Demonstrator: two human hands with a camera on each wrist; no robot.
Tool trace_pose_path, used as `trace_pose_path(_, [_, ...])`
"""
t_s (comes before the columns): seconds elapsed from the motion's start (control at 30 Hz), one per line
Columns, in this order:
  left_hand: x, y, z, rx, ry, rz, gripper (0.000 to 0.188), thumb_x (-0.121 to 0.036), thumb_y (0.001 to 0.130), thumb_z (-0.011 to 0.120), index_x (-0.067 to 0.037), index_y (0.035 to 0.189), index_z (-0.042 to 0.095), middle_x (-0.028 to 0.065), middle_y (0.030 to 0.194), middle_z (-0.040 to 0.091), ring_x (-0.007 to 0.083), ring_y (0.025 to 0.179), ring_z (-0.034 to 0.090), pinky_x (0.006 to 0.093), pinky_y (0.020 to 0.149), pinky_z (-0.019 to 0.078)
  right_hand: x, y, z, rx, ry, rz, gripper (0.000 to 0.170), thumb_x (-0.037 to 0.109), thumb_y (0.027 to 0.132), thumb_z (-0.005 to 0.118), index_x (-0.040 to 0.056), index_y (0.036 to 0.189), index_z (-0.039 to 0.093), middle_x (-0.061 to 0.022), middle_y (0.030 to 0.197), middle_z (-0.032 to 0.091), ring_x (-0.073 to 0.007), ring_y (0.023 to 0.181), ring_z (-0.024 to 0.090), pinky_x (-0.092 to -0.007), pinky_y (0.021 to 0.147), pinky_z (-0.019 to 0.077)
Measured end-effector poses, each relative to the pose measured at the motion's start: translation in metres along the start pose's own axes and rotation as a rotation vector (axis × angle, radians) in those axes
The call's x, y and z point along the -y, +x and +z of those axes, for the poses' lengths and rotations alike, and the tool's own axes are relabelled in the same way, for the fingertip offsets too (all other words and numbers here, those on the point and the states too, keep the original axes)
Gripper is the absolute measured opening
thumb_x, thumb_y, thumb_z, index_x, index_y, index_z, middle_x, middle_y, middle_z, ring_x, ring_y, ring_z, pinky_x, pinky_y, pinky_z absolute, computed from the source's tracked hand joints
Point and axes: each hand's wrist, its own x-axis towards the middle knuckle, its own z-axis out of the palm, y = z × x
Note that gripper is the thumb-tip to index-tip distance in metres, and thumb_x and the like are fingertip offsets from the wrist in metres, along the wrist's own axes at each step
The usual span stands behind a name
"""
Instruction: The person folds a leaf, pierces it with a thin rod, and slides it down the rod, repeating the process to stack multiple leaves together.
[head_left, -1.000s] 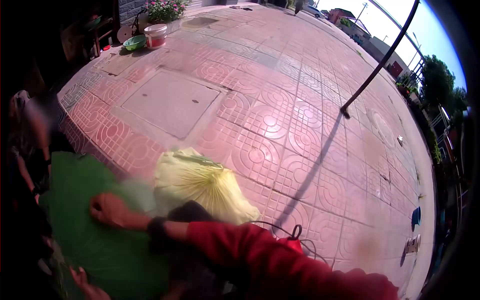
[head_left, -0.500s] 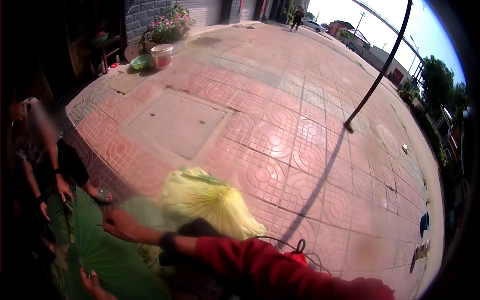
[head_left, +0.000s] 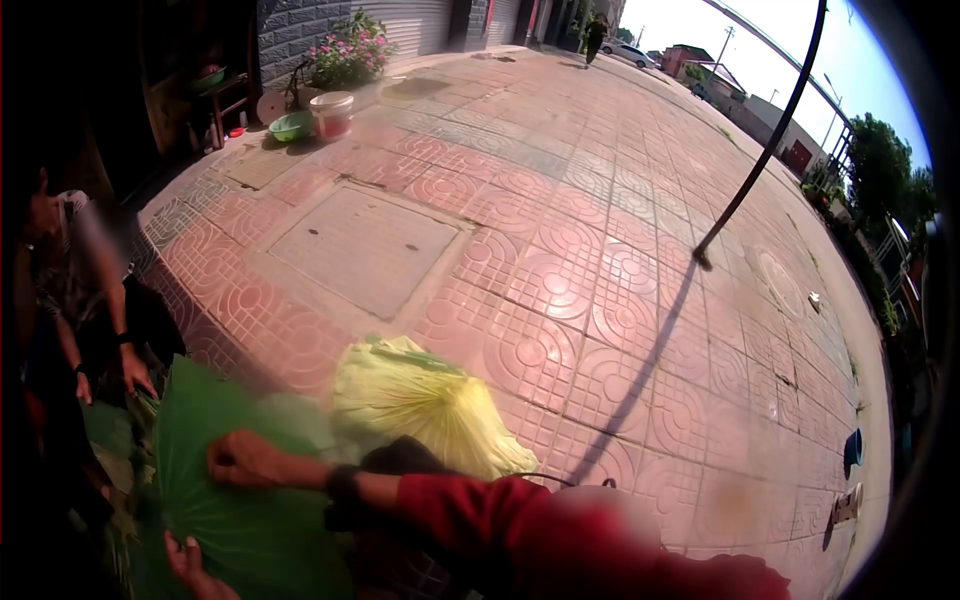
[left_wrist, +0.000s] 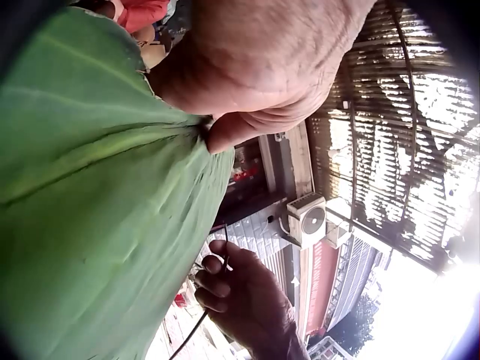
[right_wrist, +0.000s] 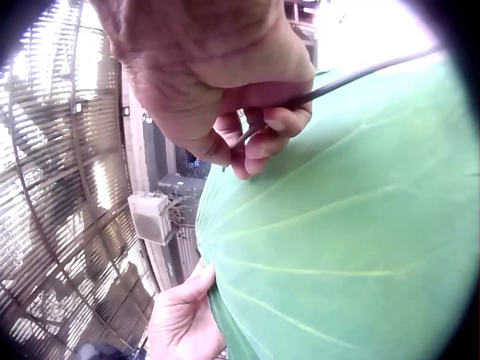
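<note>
A large green leaf (head_left: 250, 530) with ribs radiating from one point, like a lotus leaf, spreads at the lower left of the head view. My left hand (head_left: 192, 568) holds it; the left wrist view shows thumb and fingers pinching the leaf (left_wrist: 97, 195) where its folds gather. Over the leaf in the head view is my right hand (head_left: 248, 460), its fingers curled. In the right wrist view that hand (right_wrist: 217, 82) grips a thin dark cord or wire (right_wrist: 360, 76), one end poking out past the fingertips, beside the leaf's face.
A pale yellow pleated bundle (head_left: 430, 405) lies on the paving just beyond my right arm. At left sits another person (head_left: 105, 290), hands low near more leaves. Farther off are a white-and-red bucket (head_left: 331, 115), a green basin (head_left: 291, 126) and a slanting pole (head_left: 765, 145).
The leaf dips and then rises again behind my right hand. Against the half-second-old frame, the right hand sits slightly lower, over the leaf. My left hand keeps its hold.
</note>
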Motion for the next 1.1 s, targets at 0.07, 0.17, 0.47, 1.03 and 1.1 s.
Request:
trace_pose_path(0.07, [-0.007,0.0,0.002,0.036,0.044,0.092,0.046,0.011,0.074,0.046,-0.002,0.115,0.061,0.0254,0.127,0.049,0.0391,0.116,0.048,0.0474,0.1,0.037,0.005,-0.002,0.0,0.121,0.056,-0.002,0.014,0.015,0.075,0.059,0.0007,0.074,0.06,-0.0134,0.065,0.059,-0.0217,0.059,0.057,-0.0337,0.059,0.0462])
trace_pose_path(0.17, [-0.003,0.003,0.009,0.077,0.057,0.124,0.047,0.01,0.073,0.047,-0.003,0.116,0.06,0.0261,0.127,0.048,0.0387,0.115,0.049,0.0476,0.098,0.0384,0.002,-0.003,0.008,0.206,0.151,-0.034,0.013,0.014,0.074,0.06,0.0005,0.072,0.06,-0.0121,0.063,0.057,-0.0184,0.057,0.055,-0.032,0.057,0.045])
trace_pose_path(0.47, [-0.073,0.012,0.029,0.08,-0.344,-0.454,0.062,-0.022,0.085,0.064,0.006,0.133,0.038,0.0213,0.125,0.049,0.0281,0.106,0.051,0.0373,0.089,0.0432,-0.002,-0.006,0.011,0.192,0.095,-0.085,0.014,0.012,0.072,0.06,-0.0009,0.069,0.058,-0.0131,0.061,0.056,-0.0206,0.055,0.053,-0.0347,0.055,0.0432])
trace_pose_path(1.03, [-0.03,0.012,0.041,0.124,-0.622,-0.323,0.038,-0.009,0.085,0.06,0.003,0.119,0.049,0.0064,0.108,0.055,0.0157,0.094,0.052,0.0285,0.084,0.0424,-0.003,-0.005,0.013,0.167,0.023,-0.099,0.013,0.012,0.07,0.059,-0.0003,0.067,0.057,-0.0165,0.061,0.056,-0.0267,0.056,0.055,-0.0376,0.057,0.0442])
trace_pose_path(1.1, [-0.038,0.008,0.04,0.136,-0.668,-0.317,0.038,-0.009,0.084,0.06,0.003,0.119,0.049,0.007,0.109,0.055,0.0161,0.095,0.052,0.0286,0.084,0.0424,-0.005,-0.005,0.014,0.166,0.01,-0.085,0.014,0.014,0.07,0.059,-0.0002,0.068,0.057,-0.0165,0.062,0.056,-0.0278,0.056,0.056,-0.0379,0.057,0.0445])
